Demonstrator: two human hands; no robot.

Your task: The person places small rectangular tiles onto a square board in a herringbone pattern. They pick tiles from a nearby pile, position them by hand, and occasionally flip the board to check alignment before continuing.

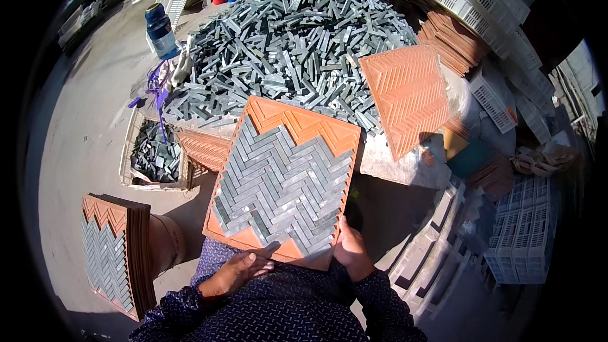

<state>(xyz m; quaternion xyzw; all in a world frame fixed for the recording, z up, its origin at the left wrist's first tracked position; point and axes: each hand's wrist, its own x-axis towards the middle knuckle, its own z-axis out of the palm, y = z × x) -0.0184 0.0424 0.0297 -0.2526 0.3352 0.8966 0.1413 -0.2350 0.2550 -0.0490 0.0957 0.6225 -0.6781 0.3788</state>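
Note:
An orange herringbone mould tray (256, 109) tilts over my lap, its grooves mostly filled with grey stone strips (285, 177). Bare orange zigzag grooves show along its far edge, and smaller bare patches along the near edge. My right hand (352, 252) grips the tray's lower right edge, thumb on the rim and the other fingers partly hidden beneath. By the near edge, my left hand (237, 273) lies with its fingers stretched out, no strip visible in it. A large heap of loose grey stone strips (297, 50) covers the work table beyond the tray.
An empty orange mould (408, 98) leans on the heap's right side. Stacked filled moulds (114, 253) stand at lower left, near a crate of stone pieces (156, 152). A bottle (161, 31) stands far left. White plastic crates (522, 228) and a slatted pallet (427, 247) are on the right.

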